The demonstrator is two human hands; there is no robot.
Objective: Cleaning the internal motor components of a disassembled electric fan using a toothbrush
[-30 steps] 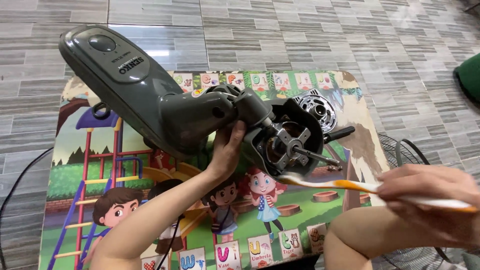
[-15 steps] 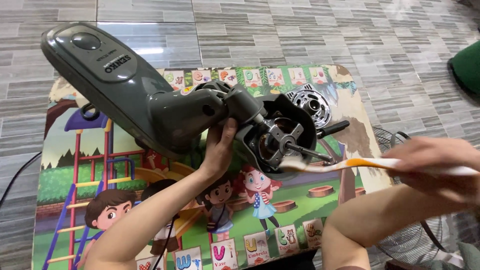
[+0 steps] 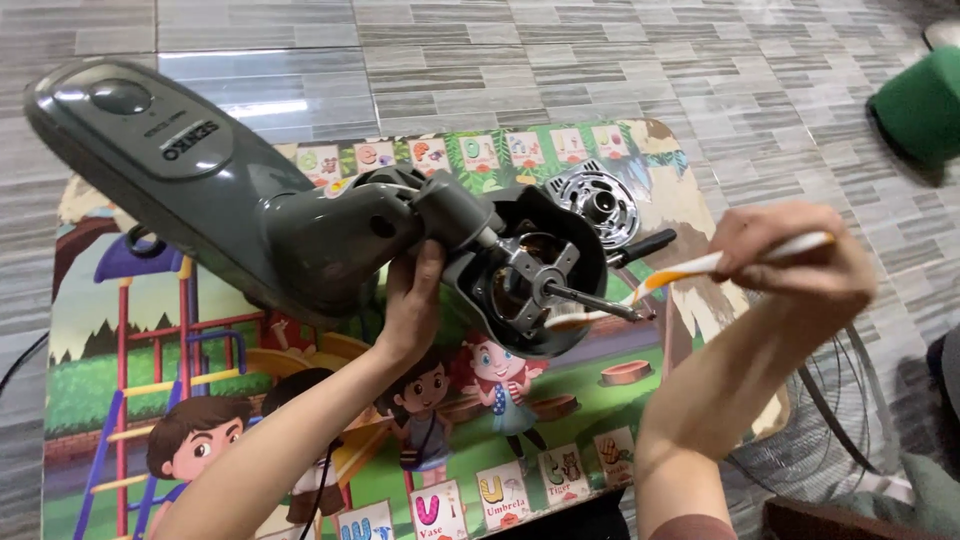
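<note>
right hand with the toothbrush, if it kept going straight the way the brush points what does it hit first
The right hand aims the toothbrush left and down at the fan motor. Its head looks already beside the metal shaft, though depth is unclear.

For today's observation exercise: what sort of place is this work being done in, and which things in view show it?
Probably a home floor, not a workshop: grey tiled floor, a low children's picture table as workbench, and a toothbrush cleaning the dismantled fan.
</note>
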